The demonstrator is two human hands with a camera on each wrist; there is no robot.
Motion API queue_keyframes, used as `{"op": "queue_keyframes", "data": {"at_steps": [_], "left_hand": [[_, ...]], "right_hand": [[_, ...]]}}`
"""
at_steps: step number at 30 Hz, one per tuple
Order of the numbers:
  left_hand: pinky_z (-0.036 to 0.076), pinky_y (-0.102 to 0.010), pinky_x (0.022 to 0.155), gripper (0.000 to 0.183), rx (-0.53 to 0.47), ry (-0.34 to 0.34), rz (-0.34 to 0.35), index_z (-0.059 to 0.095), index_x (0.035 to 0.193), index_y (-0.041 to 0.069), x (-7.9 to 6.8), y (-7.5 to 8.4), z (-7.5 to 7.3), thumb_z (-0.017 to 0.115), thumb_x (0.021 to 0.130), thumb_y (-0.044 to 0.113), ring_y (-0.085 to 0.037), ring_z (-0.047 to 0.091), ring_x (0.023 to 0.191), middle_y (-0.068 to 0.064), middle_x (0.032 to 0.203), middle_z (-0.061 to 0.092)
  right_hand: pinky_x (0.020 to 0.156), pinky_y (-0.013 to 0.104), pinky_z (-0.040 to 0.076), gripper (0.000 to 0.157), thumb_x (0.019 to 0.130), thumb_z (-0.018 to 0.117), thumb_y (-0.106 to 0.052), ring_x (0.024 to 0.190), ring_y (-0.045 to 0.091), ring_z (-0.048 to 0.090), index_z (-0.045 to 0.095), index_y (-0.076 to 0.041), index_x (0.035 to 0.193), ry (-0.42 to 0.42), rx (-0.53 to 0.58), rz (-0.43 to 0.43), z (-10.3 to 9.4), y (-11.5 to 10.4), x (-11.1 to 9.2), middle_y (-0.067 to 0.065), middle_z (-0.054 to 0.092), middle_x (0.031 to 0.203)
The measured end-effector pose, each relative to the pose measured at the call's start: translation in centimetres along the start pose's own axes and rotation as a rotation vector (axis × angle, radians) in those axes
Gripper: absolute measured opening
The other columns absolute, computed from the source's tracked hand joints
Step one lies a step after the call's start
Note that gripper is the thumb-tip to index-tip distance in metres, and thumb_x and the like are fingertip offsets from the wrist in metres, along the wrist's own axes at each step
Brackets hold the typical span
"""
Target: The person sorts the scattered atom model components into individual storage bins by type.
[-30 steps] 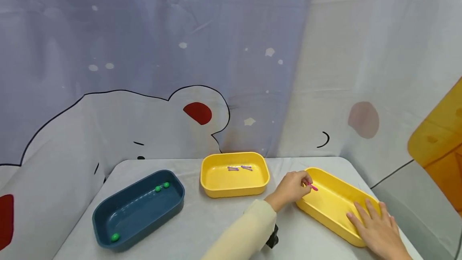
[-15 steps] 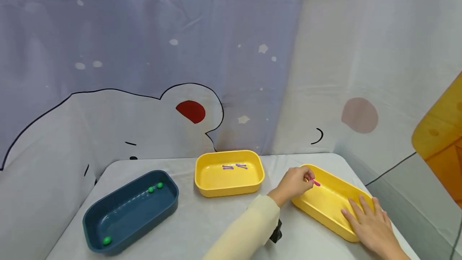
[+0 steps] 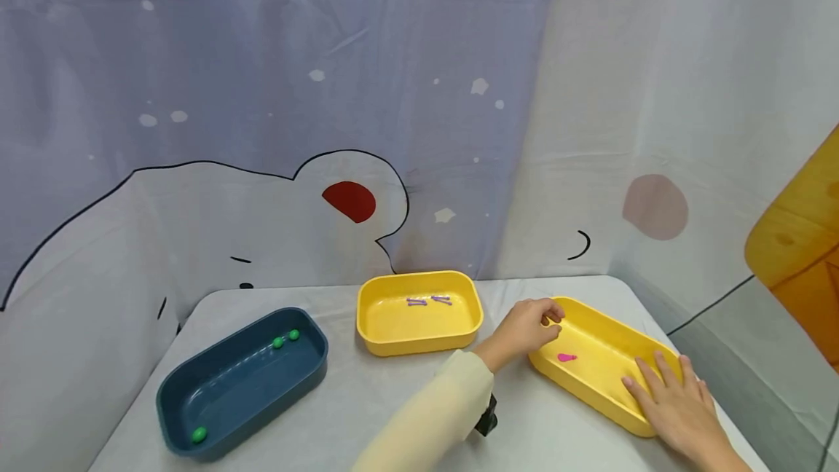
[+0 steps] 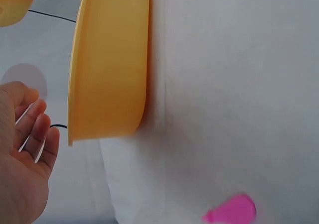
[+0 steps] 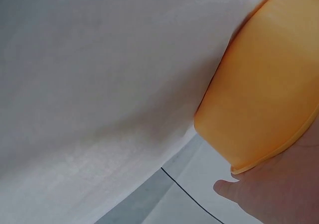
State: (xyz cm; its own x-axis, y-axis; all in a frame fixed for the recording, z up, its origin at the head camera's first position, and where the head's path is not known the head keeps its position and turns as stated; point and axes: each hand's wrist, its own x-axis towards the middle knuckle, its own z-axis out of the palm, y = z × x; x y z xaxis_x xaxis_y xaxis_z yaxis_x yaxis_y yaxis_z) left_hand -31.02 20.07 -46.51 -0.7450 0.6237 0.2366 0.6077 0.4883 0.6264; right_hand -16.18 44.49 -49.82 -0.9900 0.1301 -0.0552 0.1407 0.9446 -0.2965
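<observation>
A small pink piece, shaped like a bowling pin, shows against the inside of the right-hand yellow tray in the head view. The left wrist view has this pink piece at its bottom edge, apart from the hand. Just above the tray's left end is my left hand, fingers loosely bent with nothing between them; the left wrist view shows that hand beside the tray's rim. My right hand rests with spread fingers over the same tray's near right end, its palm at the rim.
A smaller yellow tray stands at the middle back, holding a few purple sticks. To the left is a dark blue tray with green balls in it. Printed curtains hang behind the white-covered table.
My left fingers have let go of the pink piece, which now shows lower and apart from them. The left hand has drawn slightly back left. The right hand has stayed on the tray.
</observation>
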Motion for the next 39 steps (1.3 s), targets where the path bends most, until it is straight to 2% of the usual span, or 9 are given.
{"op": "queue_keyframes", "data": {"at_steps": [7,15,24,35,39], "left_hand": [[0.045,-0.008,0.080,0.021,0.031,-0.029,0.028,0.070,0.115,0.015,-1.7,-1.2,-1.8,0.070,0.095,0.021,-0.001,0.061,0.091,0.014,0.102,0.068],[0.046,-0.010,0.080,0.021,0.051,-0.054,0.058,0.069,0.116,0.014,-3.8,-2.5,-3.9,0.071,0.095,0.019,-0.004,0.059,0.090,0.009,0.104,0.068],[0.047,-0.010,0.080,0.024,0.083,-0.099,0.123,0.068,0.117,0.010,-6.4,-3.7,-5.2,0.071,0.095,0.019,-0.007,0.063,0.093,0.005,0.108,0.070],[0.050,-0.014,0.084,0.027,0.023,-0.239,0.038,0.068,0.120,0.010,-9.1,-5.7,-5.7,0.072,0.095,0.018,-0.004,0.061,0.095,0.002,0.113,0.071],[0.050,-0.014,0.085,0.027,0.013,-0.266,0.025,0.069,0.121,0.011,-9.7,-6.4,-5.8,0.072,0.095,0.018,-0.005,0.062,0.097,0.002,0.114,0.070]], "right_hand": [[0.104,0.083,-0.004,0.088,0.104,0.028,-0.064,0.141,0.061,-0.023,0.029,0.010,0.152,-0.007,-0.003,-0.010,0.0,0.1,0.0,0.042,0.010,0.156],[0.104,0.083,-0.005,0.091,0.104,0.026,-0.066,0.140,0.063,-0.021,0.028,0.012,0.151,-0.027,-0.004,0.015,-0.1,0.1,0.1,0.043,0.007,0.155],[0.104,0.082,-0.007,0.092,0.103,0.025,-0.066,0.138,0.062,-0.026,0.025,0.013,0.151,-0.040,0.006,0.022,0.2,0.1,0.2,0.043,0.002,0.156],[0.104,0.083,-0.005,0.090,0.104,0.026,-0.065,0.139,0.062,-0.025,0.026,0.012,0.152,-0.021,0.005,0.006,0.5,0.4,0.1,0.043,0.003,0.156],[0.104,0.083,-0.004,0.090,0.104,0.026,-0.065,0.140,0.062,-0.022,0.026,0.011,0.152,-0.008,-0.003,-0.004,0.4,0.4,0.1,0.042,0.004,0.157]]}}
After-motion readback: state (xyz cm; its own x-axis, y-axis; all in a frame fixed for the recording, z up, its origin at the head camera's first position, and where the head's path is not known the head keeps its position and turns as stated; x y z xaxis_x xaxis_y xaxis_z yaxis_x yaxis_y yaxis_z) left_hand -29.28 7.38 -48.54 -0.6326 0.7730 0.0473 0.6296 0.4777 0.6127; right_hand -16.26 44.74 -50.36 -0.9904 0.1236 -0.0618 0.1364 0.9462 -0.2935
